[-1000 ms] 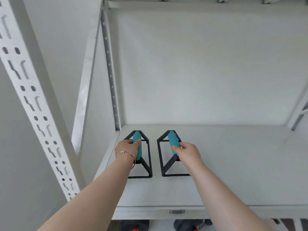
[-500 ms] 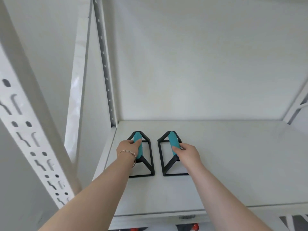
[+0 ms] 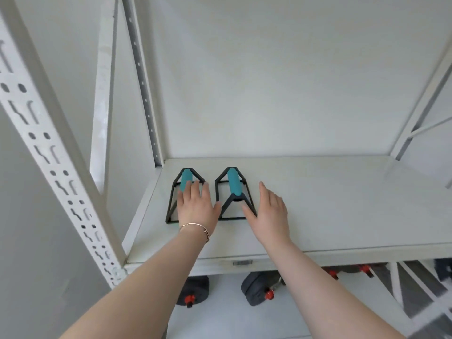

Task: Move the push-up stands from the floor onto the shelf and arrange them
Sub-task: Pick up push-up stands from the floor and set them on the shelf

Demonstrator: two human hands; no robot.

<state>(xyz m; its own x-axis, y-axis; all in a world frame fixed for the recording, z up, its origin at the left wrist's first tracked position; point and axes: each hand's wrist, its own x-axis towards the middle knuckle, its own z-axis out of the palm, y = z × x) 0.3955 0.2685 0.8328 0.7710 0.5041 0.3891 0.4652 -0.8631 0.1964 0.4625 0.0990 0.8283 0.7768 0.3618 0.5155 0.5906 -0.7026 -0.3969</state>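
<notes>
Two push-up stands (image 3: pixel 209 194), teal-handled, upright side by side on the shelf (image 3: pixel 330 204), just beyond the left grip (image 3: pixel 195 206) and right grip (image 3: pixel 270 214). Both grips spread, holding nothing. Advice: withdraw straight back, avoiding frames.

No legible text was found. A small barcode-like sticker (image 3: pixel 242 263) sat on the front lip of the white metal shelf (image 3: pixel 342 256). Its print was too blurred to read.
</notes>
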